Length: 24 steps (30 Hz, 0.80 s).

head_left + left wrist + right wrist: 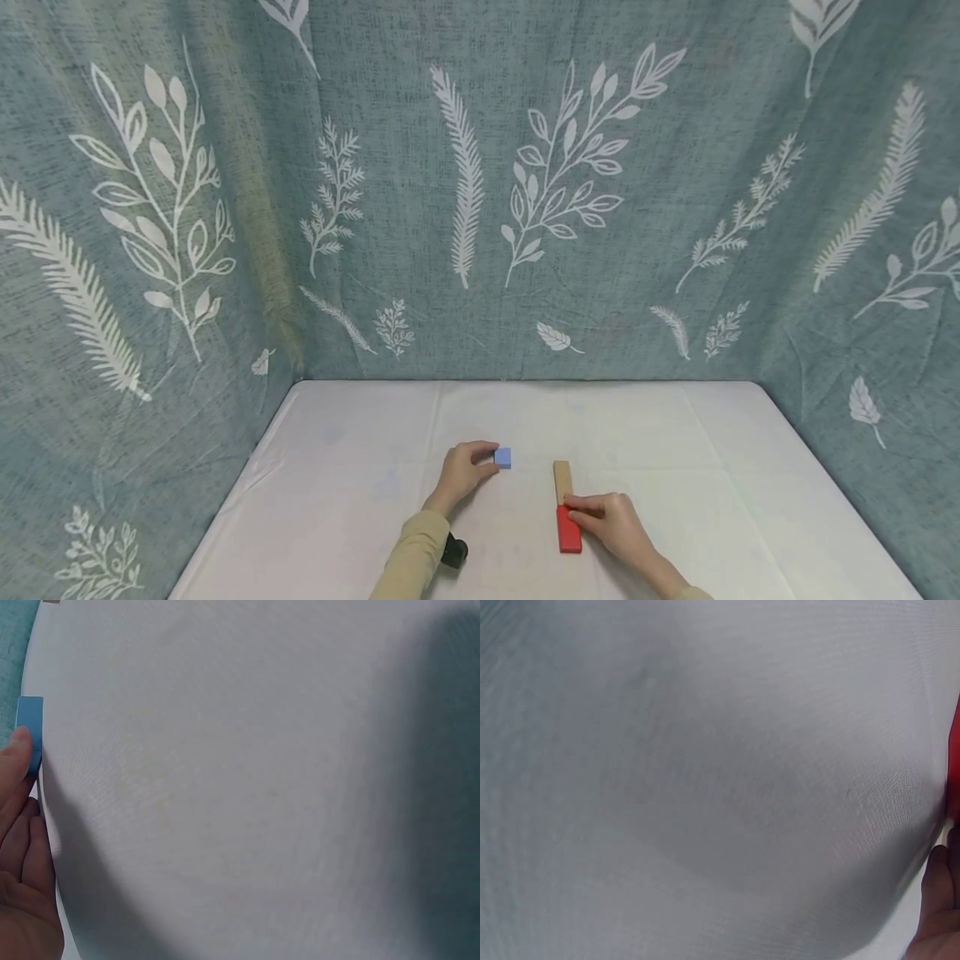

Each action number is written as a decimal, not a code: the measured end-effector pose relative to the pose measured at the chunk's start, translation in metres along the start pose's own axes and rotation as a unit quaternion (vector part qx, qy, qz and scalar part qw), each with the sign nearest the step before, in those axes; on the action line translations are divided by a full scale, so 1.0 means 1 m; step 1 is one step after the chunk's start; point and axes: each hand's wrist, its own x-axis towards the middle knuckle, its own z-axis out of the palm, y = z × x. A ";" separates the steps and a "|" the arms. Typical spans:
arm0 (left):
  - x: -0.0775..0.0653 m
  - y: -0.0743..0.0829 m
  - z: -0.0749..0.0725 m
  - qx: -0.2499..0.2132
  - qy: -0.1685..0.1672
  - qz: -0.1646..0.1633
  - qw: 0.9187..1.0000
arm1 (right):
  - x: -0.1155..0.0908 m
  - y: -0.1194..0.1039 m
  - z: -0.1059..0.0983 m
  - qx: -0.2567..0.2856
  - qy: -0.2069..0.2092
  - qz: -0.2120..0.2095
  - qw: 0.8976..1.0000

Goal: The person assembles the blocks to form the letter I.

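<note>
In the head view, my left hand [459,473] holds a small blue block [503,458] between thumb and fingertips. The blue block [30,712] and thumb also show at the left edge of the left wrist view. My right hand [617,527] pinches the far end of a red rectangular block [569,537]. Directly beyond the red block, end to end with it, lies a plain wooden block [562,480]; the fingers partly hide where they meet. Only a sliver of the red block [954,769] appears in the right wrist view.
The blocks are on a table with a white cloth [337,467]. A blue-green curtain with white leaf prints [420,208] hangs behind the table and along both sides. A black device [453,552] sits at my left wrist.
</note>
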 end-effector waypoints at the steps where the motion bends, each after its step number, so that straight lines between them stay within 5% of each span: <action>1: 0.000 0.000 0.000 -0.003 0.002 0.001 1.000 | 0.000 0.000 0.000 0.000 0.000 0.000 1.000; 24: -0.001 -0.004 0.001 -0.054 0.020 -0.006 0.998 | 0.000 0.000 0.002 -0.004 0.005 -0.010 1.000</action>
